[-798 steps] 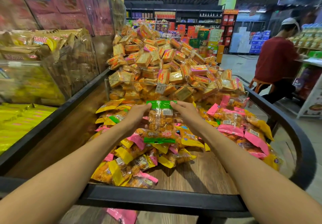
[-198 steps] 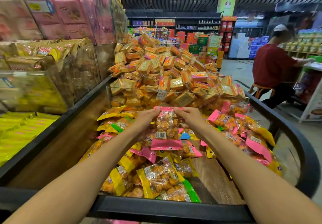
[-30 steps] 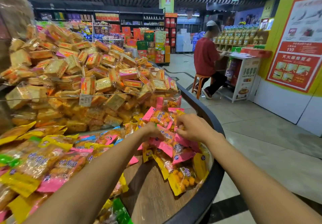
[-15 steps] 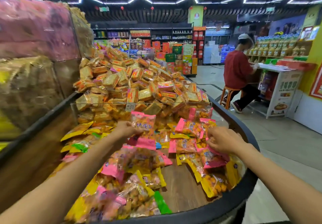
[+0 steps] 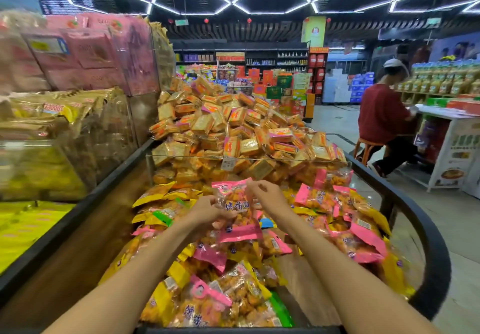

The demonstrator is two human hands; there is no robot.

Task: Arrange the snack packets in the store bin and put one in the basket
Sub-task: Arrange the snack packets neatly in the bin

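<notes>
We now hold one pink-edged packet (image 5: 237, 210) up in front of us with both hands, over the middle of the store bin (image 5: 426, 250). Half a second ago only our left hand (image 5: 207, 210) had it raised, while our right hand (image 5: 268, 196) was down among the pink packets (image 5: 337, 203) on the right side of the bin; the right hand has since come across to join it. The left hand's fingers are curled round the packet's left edge about halfway down, and the right hand pinches its upper right edge near the top seal. The packet hangs roughly upright, clear of the heap below.

A second ago we were turned toward the right rim, working in that right-hand cluster. Now we face the far clear divider (image 5: 249, 160) again, with the mound of orange biscuit packs (image 5: 228, 131) behind it.

Below our hands the loose packets (image 5: 220, 294) lie mixed, yellow, pink and a few green, in a jumble along the near and left parts, with bare wooden floor (image 5: 304, 289) showing near the right. We judge the arranging is in progress, this packet being about to be laid down among its like. No basket is in view, so that step looks not yet done.
</notes>
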